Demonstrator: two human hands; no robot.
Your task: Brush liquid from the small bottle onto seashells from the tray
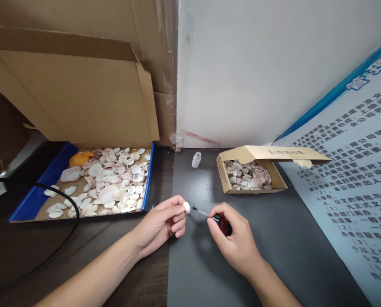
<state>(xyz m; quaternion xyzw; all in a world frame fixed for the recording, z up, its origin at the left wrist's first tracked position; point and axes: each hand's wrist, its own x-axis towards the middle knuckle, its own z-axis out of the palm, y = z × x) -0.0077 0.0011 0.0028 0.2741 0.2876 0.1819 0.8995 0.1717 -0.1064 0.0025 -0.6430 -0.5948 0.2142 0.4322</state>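
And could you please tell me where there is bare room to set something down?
The grey surface is bare between the small box, the right hand and the printed sheet, and a narrow strip runs between the bottle and that box. It is crowded around the left hand, shell and brush, and in the blue-edged box of shells.

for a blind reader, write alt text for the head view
A person's left hand pinches a small white shell; the right hand holds a brush by its black cap, tip just short of the shell. Beyond stand a small bottle, a large open box of shells at left and a smaller box at right.
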